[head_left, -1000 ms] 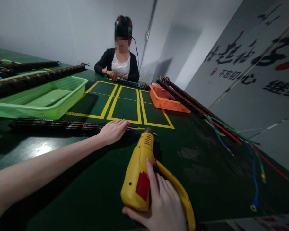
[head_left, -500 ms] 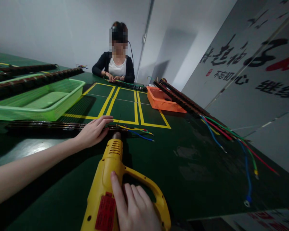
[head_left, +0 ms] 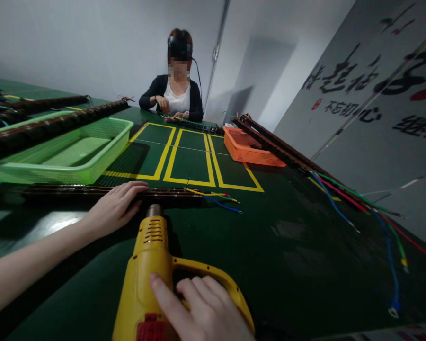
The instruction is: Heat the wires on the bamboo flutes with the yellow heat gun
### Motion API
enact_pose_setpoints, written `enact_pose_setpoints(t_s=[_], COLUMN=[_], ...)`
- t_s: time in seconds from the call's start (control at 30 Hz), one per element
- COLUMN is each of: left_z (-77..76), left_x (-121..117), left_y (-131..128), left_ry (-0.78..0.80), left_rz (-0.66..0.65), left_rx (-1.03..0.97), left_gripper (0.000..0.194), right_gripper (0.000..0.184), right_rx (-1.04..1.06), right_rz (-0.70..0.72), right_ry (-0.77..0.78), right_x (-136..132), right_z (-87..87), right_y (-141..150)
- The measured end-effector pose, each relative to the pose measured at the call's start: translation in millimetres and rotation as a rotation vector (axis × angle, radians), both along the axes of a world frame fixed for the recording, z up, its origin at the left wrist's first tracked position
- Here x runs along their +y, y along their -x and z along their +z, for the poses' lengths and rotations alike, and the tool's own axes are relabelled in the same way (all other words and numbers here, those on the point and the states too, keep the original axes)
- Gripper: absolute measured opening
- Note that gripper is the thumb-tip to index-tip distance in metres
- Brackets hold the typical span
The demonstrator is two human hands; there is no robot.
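A dark, narrow, ridged bar point(head_left: 173, 194) lies on the dark green counter point(head_left: 270, 279), its long axis running left to right across the person's front. From the right hand point(head_left: 202, 303) it lies ahead, on the far side of the yellow plastic heat gun point(head_left: 145, 255) which that hand holds. This right grip is closed on the gun, index finger laid along the casing. The gun points away from the person, roughly square to the bar, and its short metal nozzle point(head_left: 155, 210) ends just at the bar's near edge (whether they touch, I cannot tell).

The left hand point(head_left: 115, 206) is the nearer to the bar: it rests across it, left of the nozzle, fingers reaching over the top. I cannot tell whether that grip pinches it or merely lies there. Nothing visible stands between nozzle and bar, though the left fingers sit close by.

A yellow wire point(head_left: 206, 193) and a blue wire point(head_left: 222, 204) trail from the bar's right end. Behind its left part stands a light green plastic basket point(head_left: 108, 158), bounding that side; an orange plastic basket point(head_left: 239, 151) stands farther off to the right. Across the counter sits a co-worker in a dark cardigan point(head_left: 195, 97).
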State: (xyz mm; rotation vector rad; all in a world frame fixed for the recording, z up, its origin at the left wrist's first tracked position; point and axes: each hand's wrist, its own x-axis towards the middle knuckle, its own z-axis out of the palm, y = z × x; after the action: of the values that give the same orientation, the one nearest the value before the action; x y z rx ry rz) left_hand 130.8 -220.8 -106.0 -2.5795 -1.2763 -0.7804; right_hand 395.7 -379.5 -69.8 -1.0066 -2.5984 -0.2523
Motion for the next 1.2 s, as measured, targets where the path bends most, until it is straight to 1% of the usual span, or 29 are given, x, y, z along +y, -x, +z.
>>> enact_pose_setpoints(t_s=[0.03, 0.07, 0.1, 0.17, 0.2, 0.23, 0.27, 0.33, 0.43, 0.47, 0.5, 0.53, 0.6, 0.67, 0.73, 0.87, 0.97, 1.07, 1.13, 1.2], left_z=[0.2, 0.6, 1.1, 2.0, 2.3, 2.5, 2.6, 2.5, 2.7, 2.9, 3.3, 3.6, 4.3, 5.0, 5.7, 7.7, 9.5, 11.1, 11.9, 12.3], left_x=[0, 0, 0, 0, 0, 1, 1, 2, 2, 1, 0, 0, -2, -4, -4, -4, -7, -12, -16, -17], left_y=[-1, -1, -1, 0, 1, 1, 1, 0, -3, -4, -4, -5, -5, -5, -4, -4, -5, -8, -10, -12], left_ry=[0.015, 0.028, 0.041, 0.064, 0.071, 0.077, 0.08, 0.079, 0.051, 0.041, 0.036, 0.033, 0.032, 0.034, 0.033, 0.008, -0.052, -0.146, -0.193, -0.2], left_rz=[-0.01, -0.021, -0.029, -0.044, -0.048, -0.052, -0.059, -0.076, -0.108, -0.117, -0.127, -0.138, -0.16, -0.175, -0.18, -0.184, -0.248, -0.354, -0.406, -0.432], left_rx=[-0.01, -0.026, -0.048, -0.095, -0.117, -0.132, -0.142, -0.15, -0.151, -0.15, -0.146, -0.141, -0.127, -0.123, -0.142, -0.208, -0.199, -0.124, -0.085, -0.067], left_gripper=[0.032, 0.032, 0.032, 0.032, 0.031, 0.031, 0.031, 0.03, 0.03, 0.03, 0.03, 0.03, 0.03, 0.031, 0.03, 0.031, 0.033, 0.037, 0.038, 0.037], right_gripper=[0.057, 0.065, 0.067, 0.051, 0.047, 0.048, 0.049, 0.057, 0.083, 0.088, 0.088, 0.082, 0.065, 0.048, 0.041, 0.034, 0.031, 0.036, 0.043, 0.053], right_rx=[0.01, 0.005, -0.018, -0.053, -0.077, -0.089, -0.09, -0.094, -0.099, -0.099, -0.099, -0.096, -0.094, -0.106, -0.133, -0.161, -0.161, -0.16, -0.182, -0.284], right_rz=[-0.013, -0.053, -0.11, -0.239, -0.284, -0.319, -0.332, -0.285, -0.25, -0.233, -0.214, -0.199, -0.174, -0.149, -0.123, -0.134, -0.19, -0.244, -0.282, -0.38], right_ry=[0.012, 0.021, 0.036, -0.006, -0.013, -0.001, 0.025, 0.073, 0.096, 0.109, 0.124, 0.133, 0.145, 0.152, 0.151, 0.078, -0.021, -0.145, -0.231, -0.373], right_x=[3, 8, 14, 32, 44, 58, 72, 102, 142, 153, 163, 171, 183, 190, 193, 190, 181, 170, 161, 152], right_z=[9.9, 20.7, 31.6, 49.9, 55.9, 59.2, 59.6, 52.2, 28.7, 20.4, 12.9, 7.0, 0.5, 1.7, 8.7, 33.3, 60.2, 96.0, 123.0, 149.5], right_y=[-7, -14, -20, -31, -34, -35, -36, -34, -29, -28, -27, -27, -27, -31, -36, -58, -83, -110, -126, -140])
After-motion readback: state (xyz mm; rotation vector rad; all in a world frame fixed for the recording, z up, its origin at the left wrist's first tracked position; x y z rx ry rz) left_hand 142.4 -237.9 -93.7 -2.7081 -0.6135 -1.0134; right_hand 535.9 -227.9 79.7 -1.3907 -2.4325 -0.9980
